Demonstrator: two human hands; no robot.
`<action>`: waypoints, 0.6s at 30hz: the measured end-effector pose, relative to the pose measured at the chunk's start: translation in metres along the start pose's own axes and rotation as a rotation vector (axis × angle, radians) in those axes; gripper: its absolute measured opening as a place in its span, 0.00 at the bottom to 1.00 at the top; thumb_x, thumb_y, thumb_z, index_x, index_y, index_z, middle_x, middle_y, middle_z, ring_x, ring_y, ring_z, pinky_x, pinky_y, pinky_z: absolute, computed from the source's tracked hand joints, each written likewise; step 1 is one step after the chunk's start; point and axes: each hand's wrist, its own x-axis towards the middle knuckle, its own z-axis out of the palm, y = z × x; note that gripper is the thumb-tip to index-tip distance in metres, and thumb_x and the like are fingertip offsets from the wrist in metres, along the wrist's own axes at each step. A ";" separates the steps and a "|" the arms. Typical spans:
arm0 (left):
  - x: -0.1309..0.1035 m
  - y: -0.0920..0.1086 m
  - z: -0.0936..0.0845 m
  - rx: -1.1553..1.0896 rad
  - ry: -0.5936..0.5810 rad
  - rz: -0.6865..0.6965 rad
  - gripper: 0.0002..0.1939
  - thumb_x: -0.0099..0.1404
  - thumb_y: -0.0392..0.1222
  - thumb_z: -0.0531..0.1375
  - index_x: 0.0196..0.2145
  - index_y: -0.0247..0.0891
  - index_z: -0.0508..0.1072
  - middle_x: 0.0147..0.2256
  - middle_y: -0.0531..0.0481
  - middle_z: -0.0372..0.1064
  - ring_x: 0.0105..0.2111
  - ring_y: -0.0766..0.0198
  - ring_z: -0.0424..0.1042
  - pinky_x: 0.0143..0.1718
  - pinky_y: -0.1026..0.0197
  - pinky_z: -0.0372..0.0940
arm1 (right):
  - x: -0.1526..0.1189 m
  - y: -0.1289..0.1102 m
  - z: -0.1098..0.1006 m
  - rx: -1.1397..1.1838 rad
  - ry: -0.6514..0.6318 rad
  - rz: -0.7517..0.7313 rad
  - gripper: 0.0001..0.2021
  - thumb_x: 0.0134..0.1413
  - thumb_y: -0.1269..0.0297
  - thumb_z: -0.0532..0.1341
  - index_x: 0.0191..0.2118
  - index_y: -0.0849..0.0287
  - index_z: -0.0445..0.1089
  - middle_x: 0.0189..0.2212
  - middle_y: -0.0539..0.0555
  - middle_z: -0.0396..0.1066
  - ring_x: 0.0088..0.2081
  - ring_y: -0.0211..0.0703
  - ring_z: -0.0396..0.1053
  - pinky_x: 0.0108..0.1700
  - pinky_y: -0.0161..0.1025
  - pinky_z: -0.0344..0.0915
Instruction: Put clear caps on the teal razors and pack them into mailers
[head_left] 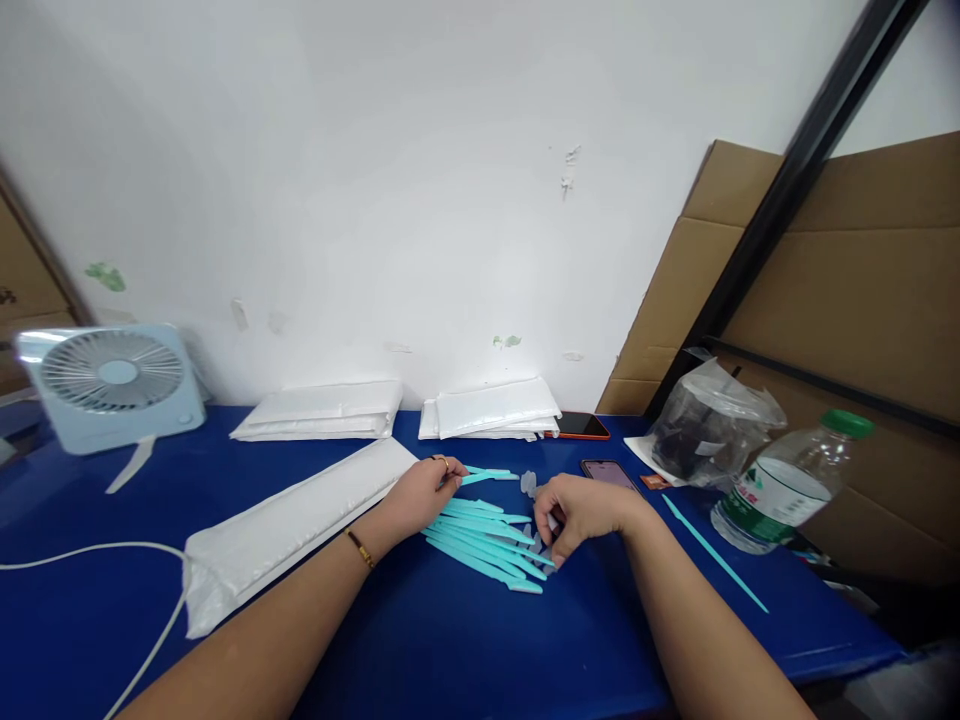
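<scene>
A fan of slim turquoise eyebrow razors (480, 545) lies on the blue table, their narrow tips pointing right. My left hand (429, 490) is at the upper left of this pile, fingers closed on the handle end of a razor (487, 475). Over the blade ends, my right hand (574, 510) is curled with thumb and fingers bent down among small clear plastic caps (529, 484). What its fingertips hold is mostly hidden. A single razor (716, 555) lies apart on the right.
White padded packs (319, 410) and more packs (491, 408) rest along the wall; one long pack (300, 530) lies by my left forearm. A fan (116, 385) stands left, its cable (154, 640) crossing the table. Phones (607, 474), a bagged cup (705, 420) and a bottle (787, 490) are right.
</scene>
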 end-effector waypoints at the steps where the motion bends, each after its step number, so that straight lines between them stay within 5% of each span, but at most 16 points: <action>1: 0.000 0.000 0.000 0.001 -0.002 0.003 0.13 0.63 0.44 0.48 0.36 0.39 0.70 0.34 0.50 0.68 0.35 0.61 0.67 0.39 0.61 0.60 | 0.001 0.002 0.001 -0.006 -0.001 -0.001 0.15 0.32 0.57 0.69 0.29 0.62 0.74 0.24 0.49 0.68 0.24 0.33 0.60 0.24 0.29 0.55; 9: 0.000 0.000 0.000 -0.001 -0.003 0.004 0.13 0.63 0.43 0.48 0.36 0.38 0.70 0.33 0.49 0.68 0.34 0.62 0.67 0.38 0.61 0.60 | -0.003 -0.005 -0.002 0.066 0.056 -0.081 0.10 0.42 0.61 0.64 0.31 0.62 0.72 0.23 0.48 0.66 0.24 0.32 0.60 0.25 0.29 0.56; 18: 0.002 -0.002 0.002 0.009 0.013 0.007 0.12 0.63 0.43 0.49 0.36 0.39 0.71 0.33 0.50 0.69 0.34 0.62 0.67 0.38 0.61 0.60 | 0.015 -0.022 0.008 0.074 0.323 -0.110 0.13 0.48 0.56 0.60 0.33 0.62 0.73 0.23 0.50 0.69 0.24 0.34 0.62 0.25 0.30 0.57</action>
